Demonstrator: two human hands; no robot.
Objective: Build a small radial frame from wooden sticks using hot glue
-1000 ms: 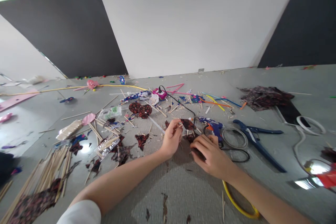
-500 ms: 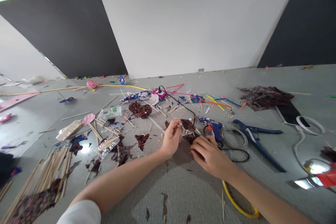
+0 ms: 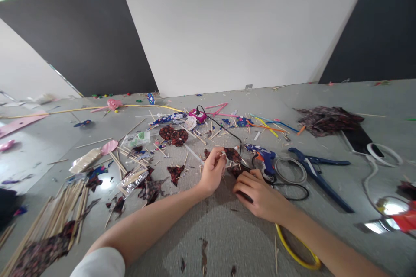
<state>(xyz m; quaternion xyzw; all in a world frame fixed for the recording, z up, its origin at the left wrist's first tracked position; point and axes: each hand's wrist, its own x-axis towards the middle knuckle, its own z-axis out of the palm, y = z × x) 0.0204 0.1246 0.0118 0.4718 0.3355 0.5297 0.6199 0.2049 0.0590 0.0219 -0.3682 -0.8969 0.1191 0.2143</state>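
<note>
My left hand (image 3: 212,171) is closed, thumb and fingers pinching a dark red patterned fabric piece (image 3: 232,154) that sticks out to the right of the fingertips. Just to the right, my right hand (image 3: 256,192) has its fingers curled down over another bit of the same dark fabric (image 3: 235,170), low over the floor. Its fingertips are partly hidden, so what they grip is unclear. A blue glue gun (image 3: 267,159) with an orange trigger lies right beside the right hand. Two round fabric rosettes (image 3: 179,137) rest beyond the left hand, and a cut fabric scrap (image 3: 175,174) lies to its left.
Blue long-handled cutters (image 3: 320,177), a roll of tape (image 3: 290,170) and a phone (image 3: 359,140) lie on the right. Wooden sticks (image 3: 61,216) and patterned cloth (image 3: 42,253) are at left. A pink power adapter (image 3: 197,115) with a black cord sits ahead, before a white panel (image 3: 247,30).
My right hand has shifted slightly to the left and its fingers have curled a little more. The left hand holds the fabric in the same place.
</note>
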